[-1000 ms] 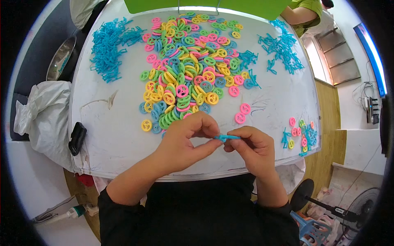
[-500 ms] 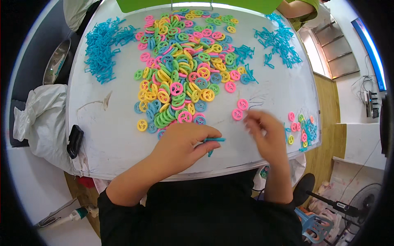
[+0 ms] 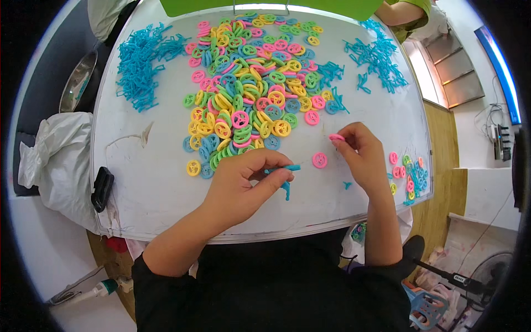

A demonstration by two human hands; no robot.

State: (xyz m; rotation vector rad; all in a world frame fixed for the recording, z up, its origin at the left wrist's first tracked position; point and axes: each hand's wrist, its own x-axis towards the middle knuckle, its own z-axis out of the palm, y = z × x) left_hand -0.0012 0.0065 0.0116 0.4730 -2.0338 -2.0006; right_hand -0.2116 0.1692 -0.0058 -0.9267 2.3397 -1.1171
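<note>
Between the thumb and fingers of my left hand (image 3: 243, 180) is a small blue plastic piece (image 3: 286, 189) with thin arms, partly covered by the fingers. My right hand (image 3: 362, 155) pinches a pink plastic wheel (image 3: 335, 137) by its edge, tilted and lifted over the white table (image 3: 166, 193). Another pink wheel (image 3: 319, 160) lies flat between my hands. Beside my right wrist rests a small blue piece (image 3: 347, 185). A big heap of pink, yellow, green and blue spoked wheels (image 3: 243, 88) spreads just beyond my left hand.
Piles of blue plastic pieces lie at the far left (image 3: 138, 72) and far right (image 3: 381, 61). Wheels and blue pieces (image 3: 410, 176) cluster at the right edge. A black object (image 3: 102, 189) sits at the left edge. Another person's arm (image 3: 395, 12) rests at the far right corner.
My right hand has picked up one of the two loose pink wheels and raised it. My left hand has moved slightly up and right, still holding the blue piece.
</note>
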